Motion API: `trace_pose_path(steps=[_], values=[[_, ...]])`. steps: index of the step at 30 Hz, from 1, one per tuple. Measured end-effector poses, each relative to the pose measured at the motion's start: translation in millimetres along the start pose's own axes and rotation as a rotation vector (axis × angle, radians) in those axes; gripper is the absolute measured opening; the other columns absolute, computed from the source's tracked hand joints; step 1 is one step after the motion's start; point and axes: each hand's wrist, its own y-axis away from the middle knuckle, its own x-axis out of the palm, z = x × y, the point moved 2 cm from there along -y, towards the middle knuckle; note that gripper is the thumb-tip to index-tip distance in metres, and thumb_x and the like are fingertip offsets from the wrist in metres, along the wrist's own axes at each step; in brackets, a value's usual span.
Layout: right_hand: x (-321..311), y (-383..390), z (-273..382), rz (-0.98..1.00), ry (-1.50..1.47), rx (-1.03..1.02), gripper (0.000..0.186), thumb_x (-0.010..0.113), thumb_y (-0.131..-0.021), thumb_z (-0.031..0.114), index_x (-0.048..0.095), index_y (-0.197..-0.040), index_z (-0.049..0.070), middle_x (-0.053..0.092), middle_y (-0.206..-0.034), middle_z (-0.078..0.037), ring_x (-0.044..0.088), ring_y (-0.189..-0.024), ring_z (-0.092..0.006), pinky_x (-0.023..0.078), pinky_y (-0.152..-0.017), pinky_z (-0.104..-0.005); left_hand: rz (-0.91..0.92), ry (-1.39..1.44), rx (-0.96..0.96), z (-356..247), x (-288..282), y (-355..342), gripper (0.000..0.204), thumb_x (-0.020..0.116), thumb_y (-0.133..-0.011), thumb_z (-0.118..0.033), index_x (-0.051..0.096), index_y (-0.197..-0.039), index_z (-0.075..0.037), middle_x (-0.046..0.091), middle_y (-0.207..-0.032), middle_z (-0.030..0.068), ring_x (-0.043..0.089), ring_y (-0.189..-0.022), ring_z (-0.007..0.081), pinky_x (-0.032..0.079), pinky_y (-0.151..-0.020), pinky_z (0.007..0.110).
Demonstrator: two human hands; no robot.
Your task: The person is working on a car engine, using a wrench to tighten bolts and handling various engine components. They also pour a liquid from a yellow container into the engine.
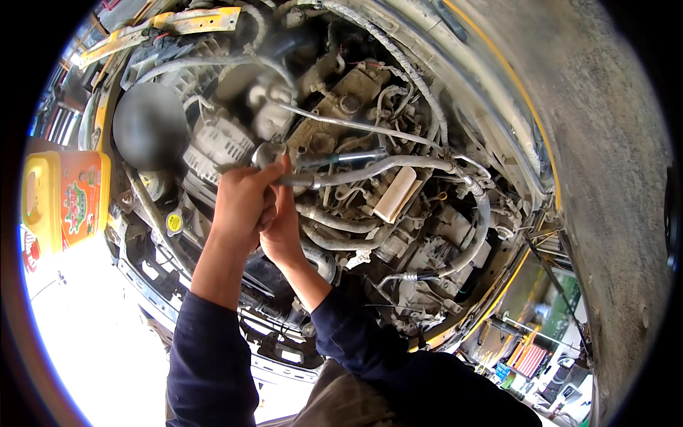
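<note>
Both of my hands are in the middle of an open engine bay, close together. My left hand [245, 203] has its fingers curled at the end of a grey hose [359, 171] with a metal fitting. My right hand [281, 238] is closed just behind it, its fingertips partly hidden by the left. Beside my fingers are a round metal part [267, 153], a ribbed pale housing [217, 142] and a short dark tube [341, 158]. A thin metal pipe [352, 124] crosses above them. What exactly my right fingers grip is hidden.
A yellow plastic jug [67, 199] stands at the left edge. The raised hood [597, 107] fills the right side. A tan block [395, 192], more hoses [480, 220] and the front body rail [160, 28] surround my hands. Shop clutter [533, 349] shows at the lower right.
</note>
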Motion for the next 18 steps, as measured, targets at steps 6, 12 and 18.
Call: trace_pose_path(steps=[6,12,18], values=[[-9.5,-0.2,9.3,0.024,0.046,0.006,0.101,0.069,-0.094,0.013,-0.004,-0.165,0.011,0.039,-0.154,-0.014,0.049,-0.123,-0.0164,0.045,-0.096,-0.0256,0.001,0.067,-0.001,-1.1,5.6,0.2,0.024,0.067,-0.094,-0.016,0.061,-0.079,0.002,0.04,-0.054,-0.0027,0.036,-0.04,0.0088,0.022,-0.039,0.028],[-13.4,0.2,7.2,0.078,-0.021,-0.019,0.109,0.075,-0.089,0.018,-0.003,-0.165,0.011,0.031,-0.162,-0.015,0.045,-0.134,-0.0204,0.039,-0.11,-0.0319,0.003,0.084,0.0,1.4,3.1,-2.3,0.024,0.068,-0.093,-0.016,0.061,-0.078,0.001,0.041,-0.055,-0.0028,0.036,-0.041,0.0086,0.022,-0.039,0.028],[-19.2,-1.0,6.8,0.071,-0.079,0.061,0.112,0.077,-0.084,0.016,0.0,-0.166,0.014,0.034,-0.16,-0.014,0.046,-0.133,-0.0222,0.039,-0.109,-0.0328,-0.023,0.061,0.013,0.6,5.7,0.8,0.024,0.069,-0.092,-0.016,0.062,-0.077,0.001,0.041,-0.055,-0.003,0.035,-0.041,0.008,0.023,-0.04,0.028]])
